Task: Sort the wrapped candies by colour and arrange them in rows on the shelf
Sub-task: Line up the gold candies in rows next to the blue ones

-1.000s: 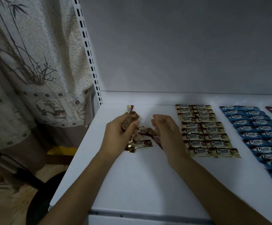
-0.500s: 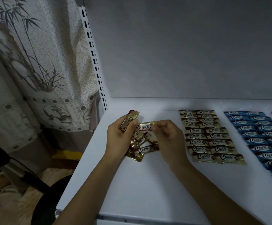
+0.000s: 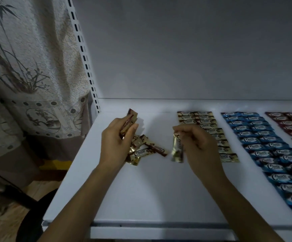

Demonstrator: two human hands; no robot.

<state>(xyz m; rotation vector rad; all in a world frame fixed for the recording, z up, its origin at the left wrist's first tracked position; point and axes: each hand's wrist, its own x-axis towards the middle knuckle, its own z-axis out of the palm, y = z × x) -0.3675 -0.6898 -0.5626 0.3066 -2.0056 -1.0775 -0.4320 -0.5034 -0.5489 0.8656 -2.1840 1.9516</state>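
My left hand (image 3: 114,144) grips a small stack of gold-wrapped candies (image 3: 129,122) above the white shelf (image 3: 141,193). Under and beside it lies a loose pile of gold candies (image 3: 147,149). My right hand (image 3: 199,145) pinches one gold candy (image 3: 177,150) by its top end, so it hangs upright just left of the gold rows (image 3: 204,123). Those rows are partly hidden behind my right hand. Further right lie two columns of blue candies (image 3: 267,149) and a block of red candies (image 3: 291,124) at the frame's edge.
A perforated white upright (image 3: 85,56) marks the shelf's left end, with a patterned curtain (image 3: 28,67) beyond it. The grey back wall (image 3: 194,49) closes the shelf behind. A dark chair (image 3: 30,217) stands below the shelf's front left corner.
My right hand has drawn one gold candy away from my left hand and moved right toward the gold rows. The left hand keeps its stack in place.
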